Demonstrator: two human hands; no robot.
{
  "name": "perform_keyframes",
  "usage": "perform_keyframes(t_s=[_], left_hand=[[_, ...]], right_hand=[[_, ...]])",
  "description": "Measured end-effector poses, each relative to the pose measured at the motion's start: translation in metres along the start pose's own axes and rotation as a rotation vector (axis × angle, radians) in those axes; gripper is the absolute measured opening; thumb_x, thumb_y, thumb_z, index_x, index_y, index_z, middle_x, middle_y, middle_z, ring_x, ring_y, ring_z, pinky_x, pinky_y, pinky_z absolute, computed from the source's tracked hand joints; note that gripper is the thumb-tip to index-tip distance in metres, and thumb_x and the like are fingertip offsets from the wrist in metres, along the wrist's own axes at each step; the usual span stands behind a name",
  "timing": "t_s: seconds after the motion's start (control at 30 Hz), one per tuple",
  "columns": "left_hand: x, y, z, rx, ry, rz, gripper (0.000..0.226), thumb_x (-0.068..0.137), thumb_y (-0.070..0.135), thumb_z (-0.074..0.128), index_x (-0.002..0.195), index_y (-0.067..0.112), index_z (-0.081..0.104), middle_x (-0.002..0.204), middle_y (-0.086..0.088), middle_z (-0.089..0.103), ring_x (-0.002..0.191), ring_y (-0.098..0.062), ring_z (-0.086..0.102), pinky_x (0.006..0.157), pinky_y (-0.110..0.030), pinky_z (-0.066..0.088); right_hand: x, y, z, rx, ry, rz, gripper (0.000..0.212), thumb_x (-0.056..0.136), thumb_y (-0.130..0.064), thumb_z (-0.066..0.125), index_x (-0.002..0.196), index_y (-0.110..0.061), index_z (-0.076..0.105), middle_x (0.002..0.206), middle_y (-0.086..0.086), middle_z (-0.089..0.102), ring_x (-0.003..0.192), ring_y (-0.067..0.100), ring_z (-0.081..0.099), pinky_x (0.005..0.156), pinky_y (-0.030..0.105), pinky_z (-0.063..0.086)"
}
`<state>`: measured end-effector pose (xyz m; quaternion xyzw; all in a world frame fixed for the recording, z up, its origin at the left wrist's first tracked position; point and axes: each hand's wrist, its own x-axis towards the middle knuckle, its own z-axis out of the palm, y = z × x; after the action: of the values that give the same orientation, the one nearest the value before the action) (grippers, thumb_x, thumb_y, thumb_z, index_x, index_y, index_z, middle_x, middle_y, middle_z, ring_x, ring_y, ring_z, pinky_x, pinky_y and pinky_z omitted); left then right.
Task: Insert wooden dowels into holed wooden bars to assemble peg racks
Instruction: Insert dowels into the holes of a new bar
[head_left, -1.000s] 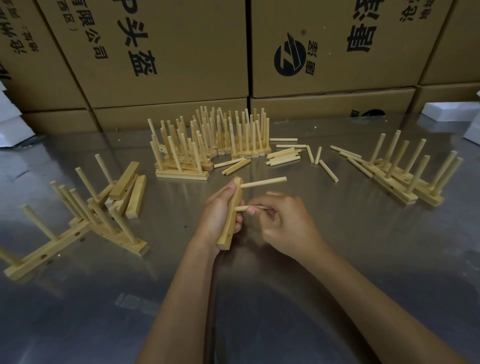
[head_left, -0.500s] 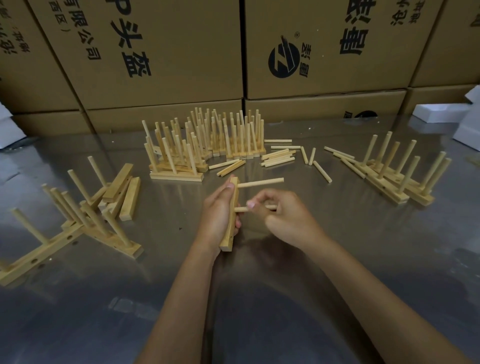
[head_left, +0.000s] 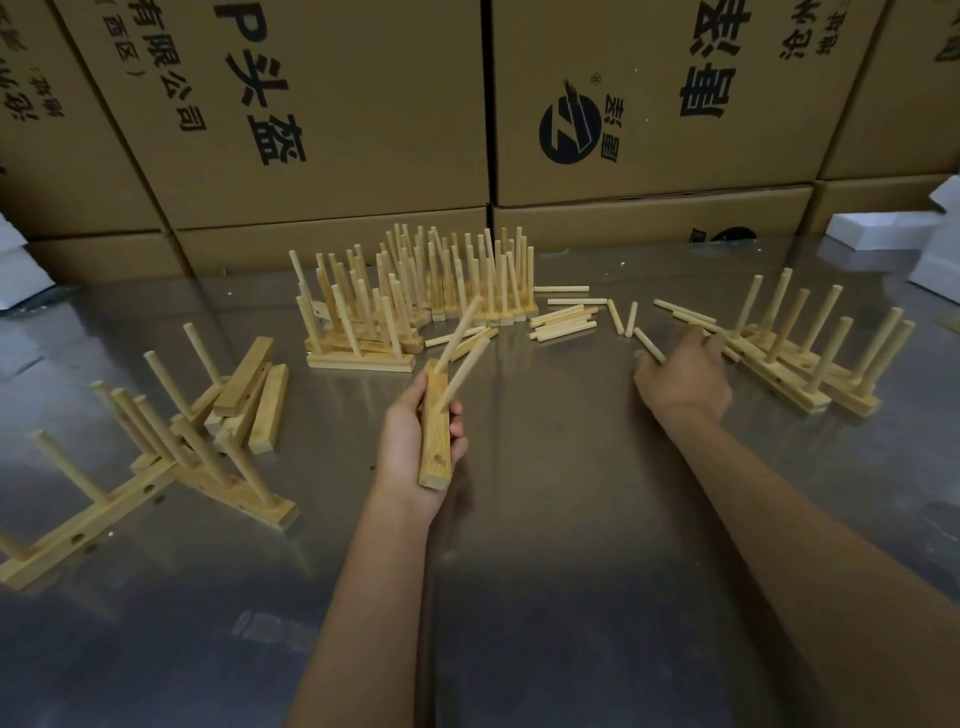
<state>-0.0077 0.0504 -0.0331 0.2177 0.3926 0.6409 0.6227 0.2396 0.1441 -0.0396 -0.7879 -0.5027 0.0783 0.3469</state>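
Shiny metal table (head_left: 545, 519) | left hand (head_left: 415, 447) gripped bar (head_left: 435, 431), now two dowels (head_left: 465, 376) in | right hand (head_left: 683, 371) had left, fingers loose, touching loose dowel (head_left: 649, 345) | next peg coming

Bar (head_left: 435, 431): pale yellow-tan wood, fine lengthwise grain, one dark hole seen near the low end. Dowels (head_left: 561, 325): lighter cream-tan, plain. Racks (head_left: 415, 296): same pale wood throughout. Table (head_left: 545, 519): dull grey metal, blurred reflections. Boxes (head_left: 322, 104): brown cardboard, printed with black characters and a round black logo. Foam (head_left: 878, 231): white.
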Motion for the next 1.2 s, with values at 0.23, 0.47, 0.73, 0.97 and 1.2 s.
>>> perform_keyframes(t_s=[0.23, 0.47, 0.73, 0.97, 1.2], left_hand=[[0.003, 0.000, 0.000, -0.003, 0.005, -0.033, 0.024, 0.105, 0.031, 0.044, 0.107, 0.012, 0.058, 0.059, 0.000, 0.053, 0.042, -0.009, 0.045, 0.030, -0.020, 0.032], [0.002, -0.002, 0.004, 0.099, 0.018, -0.034, 0.028, 0.104, 0.037, 0.046, 0.104, 0.013, 0.060, 0.057, 0.001, 0.052, 0.036, -0.009, 0.043, 0.030, -0.019, 0.031], [0.002, -0.003, 0.009, 0.114, 0.092, 0.021, 0.040, 0.104, 0.038, 0.046, 0.133, 0.013, 0.057, 0.060, 0.000, 0.051, 0.042, -0.009, 0.046, 0.037, -0.021, 0.038], [0.004, -0.008, 0.011, 0.143, 0.094, 0.094, 0.037, 0.106, 0.032, 0.043, 0.134, 0.013, 0.058, 0.054, -0.001, 0.050, 0.041, -0.008, 0.049, 0.037, -0.021, 0.039], [0.003, -0.010, 0.013, 0.193, 0.114, 0.132, 0.033, 0.106, 0.030, 0.044, 0.130, 0.024, 0.065, 0.093, -0.010, 0.067, 0.074, -0.020, 0.061, 0.069, -0.034, 0.050]], right_hand=[[0.014, -0.003, 0.008, -0.088, 0.023, -0.061, 0.018, 0.092, -0.024, 0.057, 0.100, -0.018, 0.073, 0.122, 0.008, 0.054, 0.120, 0.029, 0.047, 0.086, 0.038, 0.045], [-0.056, 0.000, -0.013, -0.080, -0.148, -0.509, 0.019, 0.087, -0.008, 0.051, 0.100, -0.020, 0.045, 0.093, 0.006, 0.056, 0.095, 0.034, 0.057, 0.072, 0.037, 0.045], [-0.148, -0.035, -0.054, 0.253, -0.161, -1.080, 0.028, 0.084, -0.010, 0.058, 0.104, -0.024, 0.069, 0.084, -0.011, 0.057, 0.078, 0.010, 0.043, 0.068, 0.028, 0.032], [-0.160, -0.043, -0.064, 0.016, -0.104, -1.230, 0.037, 0.079, -0.004, 0.059, 0.108, -0.023, 0.071, 0.085, -0.006, 0.057, 0.083, 0.017, 0.045, 0.073, 0.028, 0.020], [-0.165, -0.062, -0.078, -0.235, -0.164, -1.275, 0.038, 0.078, -0.010, 0.037, 0.093, -0.024, 0.070, 0.086, -0.008, 0.055, 0.086, 0.014, 0.038, 0.072, 0.028, 0.014]])
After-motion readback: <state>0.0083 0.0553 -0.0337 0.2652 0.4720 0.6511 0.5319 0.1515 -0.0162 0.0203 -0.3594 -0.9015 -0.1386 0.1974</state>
